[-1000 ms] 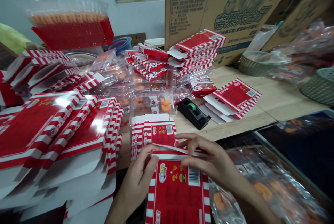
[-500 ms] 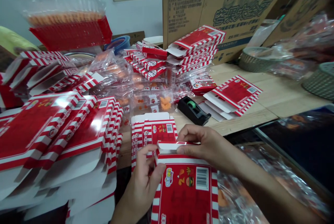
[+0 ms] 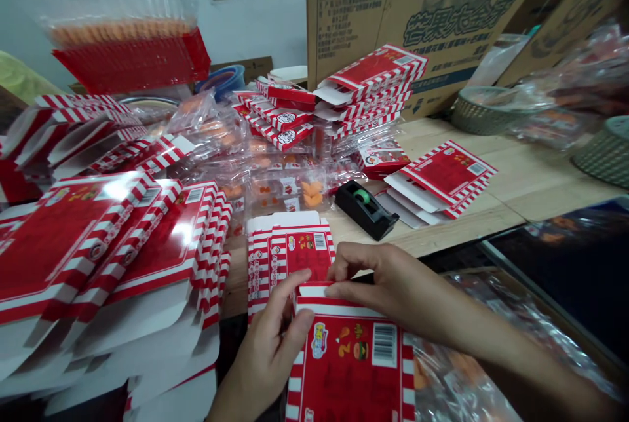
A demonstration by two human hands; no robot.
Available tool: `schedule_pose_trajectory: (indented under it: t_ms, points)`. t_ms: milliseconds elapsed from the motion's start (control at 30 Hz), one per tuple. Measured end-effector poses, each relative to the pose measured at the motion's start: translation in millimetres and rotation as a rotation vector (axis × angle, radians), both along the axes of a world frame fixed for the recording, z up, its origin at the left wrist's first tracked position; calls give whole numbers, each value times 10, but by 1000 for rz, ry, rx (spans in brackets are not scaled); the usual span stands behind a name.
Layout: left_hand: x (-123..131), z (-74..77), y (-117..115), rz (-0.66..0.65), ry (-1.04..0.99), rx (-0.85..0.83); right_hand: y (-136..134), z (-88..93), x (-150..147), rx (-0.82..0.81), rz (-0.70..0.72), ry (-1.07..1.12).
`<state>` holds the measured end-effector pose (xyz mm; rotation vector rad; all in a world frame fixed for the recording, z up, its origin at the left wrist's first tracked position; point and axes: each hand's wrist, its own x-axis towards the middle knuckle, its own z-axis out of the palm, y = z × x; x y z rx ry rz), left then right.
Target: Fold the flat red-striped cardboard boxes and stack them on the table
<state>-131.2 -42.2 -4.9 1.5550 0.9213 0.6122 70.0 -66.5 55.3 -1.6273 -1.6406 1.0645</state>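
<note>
A red and white striped cardboard box (image 3: 351,366) stands in front of me, its barcode side facing up towards the camera. My left hand (image 3: 270,337) grips its upper left corner, thumb on the printed face and index finger along the top edge. At the box's top end my right hand (image 3: 376,278) pinches the white-edged flap (image 3: 314,291) between thumb and fingers. Just beyond the hands lie more of these boxes, flattened or unfilled (image 3: 299,245); I cannot tell which. The far side of the held box is hidden.
Stacked open boxes (image 3: 162,238) crowd the left side. A black tape dispenser (image 3: 366,209) sits beyond my right hand, near loose boxes (image 3: 447,176). Clear bags of orange pieces (image 3: 289,189) cover the middle. Green baskets (image 3: 479,111) and a large carton (image 3: 363,16) stand behind.
The flap at the box's top end, raised and showing its white inside before, is now folded lower. My right hand has moved slightly down with it; the left index finger now reaches along the edge.
</note>
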Motion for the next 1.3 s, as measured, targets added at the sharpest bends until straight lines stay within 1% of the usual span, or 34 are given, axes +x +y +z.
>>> schedule_pose_trajectory:
  t_ms: [100, 167, 233, 267, 300, 367, 433, 467, 533, 633, 700, 800, 867, 967, 1033, 1067, 1100, 1133, 1200, 1233, 1300]
  points:
    - [-18, -4, -22, 33, 18, 52, -10, 33, 11, 14, 37, 119]
    - [-41, -24, -32, 66, 14, 104, -31, 65, 56, 6, 123, 214]
    - [-61, -56, -35, 105, 3, 159, -64, 74, 117, -40, 194, 266]
    - [-66, -74, -34, 127, 0, 190, -85, 61, 144, -72, 195, 291]
    - [-66, -90, -31, 143, -3, 222, -107, 37, 165, -104, 169, 325]
    - [-55, -113, -29, 126, -12, 280, -151, -39, 187, -149, 58, 418]
    - [-35, -119, -34, 106, -30, 317, -191, -119, 191, -146, -50, 481]
    - [-27, -117, -39, 112, -38, 320, -209, -149, 194, -133, -80, 491]
    - [-16, -112, -48, 180, -38, 294, -243, -182, 210, -116, -80, 506]
    - [-15, -115, -56, 294, -10, 231, -302, -210, 257, -162, 11, 581]
    - [-9, -127, -61, 318, 2, 216, -340, -254, 278, -172, 21, 604]
    - [16, -142, -66, 304, -8, 209, -380, -358, 249, -118, -15, 587]
    - [31, -144, -58, 326, -15, 195, -397, -423, 190, -46, -76, 576]
    - [29, -143, -22, 381, 0, 191, -407, -490, 137, 117, -237, 574]
    - [14, -144, 10, 387, 13, 197, -380, -536, 208, 172, -264, 535]
    - [6, -144, 27, 388, 19, 199, -346, -569, 292, 176, -283, 479]
    - [-1, -142, 44, 388, 26, 200, -297, -614, 409, 175, -332, 399]
    - [-6, -140, 59, 387, 33, 193, -231, -670, 552, 173, -406, 312]
    - [-13, -132, 84, 366, 52, 158, -64, -811, 881, 176, -633, 139]
    - [-15, -129, 93, 345, 59, 143, 28, -888, 1043, 165, -686, 101]
    - [-23, -130, 107, 311, 68, 139, 190, -1024, 1309, 96, -701, 73]
